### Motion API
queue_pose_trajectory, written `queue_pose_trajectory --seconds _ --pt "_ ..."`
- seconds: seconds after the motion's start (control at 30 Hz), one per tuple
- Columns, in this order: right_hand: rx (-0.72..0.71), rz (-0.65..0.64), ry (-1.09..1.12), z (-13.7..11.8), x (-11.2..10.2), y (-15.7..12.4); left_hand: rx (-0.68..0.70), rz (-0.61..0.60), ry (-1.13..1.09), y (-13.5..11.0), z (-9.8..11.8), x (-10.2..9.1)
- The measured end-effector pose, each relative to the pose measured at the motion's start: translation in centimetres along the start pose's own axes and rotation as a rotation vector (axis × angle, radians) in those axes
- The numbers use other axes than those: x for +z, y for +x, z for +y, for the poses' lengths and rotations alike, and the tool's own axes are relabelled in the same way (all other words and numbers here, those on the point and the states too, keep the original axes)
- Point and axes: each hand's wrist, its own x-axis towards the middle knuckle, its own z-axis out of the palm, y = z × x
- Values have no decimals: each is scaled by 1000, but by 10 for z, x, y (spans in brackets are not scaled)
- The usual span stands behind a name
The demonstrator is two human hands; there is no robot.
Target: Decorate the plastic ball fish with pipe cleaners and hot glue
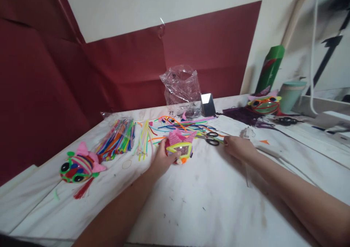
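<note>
My left hand [162,158] grips a small craft figure [181,147] with pink paper on top and a yellow-green pipe-cleaner frame, resting on the white table [207,199]. My right hand [237,147] lies on the table to its right, fingers curled, its tips touching a green pipe cleaner beside the black-handled scissors [212,138]. I cannot tell whether the right hand grips anything. Loose coloured pipe cleaners [180,124] are spread just behind the figure.
A finished colourful figure [78,166] lies at the left, next to a bag of pipe cleaners [117,139]. At the back stand a clear plastic bag [182,88] and a small mirror [208,104]. Another figure [264,104], a teal cup [291,93] and a green box [270,68] sit at the right.
</note>
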Motion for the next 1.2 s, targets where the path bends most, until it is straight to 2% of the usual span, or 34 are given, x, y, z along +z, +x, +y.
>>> queue_pose_trajectory --seconds 0.13,0.27,0.43,0.57,0.7,0.93,1.03,1.1,1.2 --pt "-36 -18 -53 -9 11 -5 -21 -5 25 -2 2 0" --pt "-29 -33 -68 -9 11 -1 -20 -3 36 -2 2 -1" --pt "24 8 -55 8 -4 9 -68 15 23 1 0 -1" --pt "21 107 -16 21 -20 15 -81 9 17 3 -1 -2" --pt "-6 192 57 23 -25 18 -67 -3 14 4 -3 -3" --pt "-38 176 142 33 -30 15 -78 39 -22 5 -6 -3" --pt "-91 179 199 28 -33 10 -82 29 -11 3 -6 -1" --pt "-184 119 318 14 -27 5 -58 40 6 2 -5 -1" --pt "-299 -123 718 -20 -8 -6 -33 32 -18 0 -5 0"
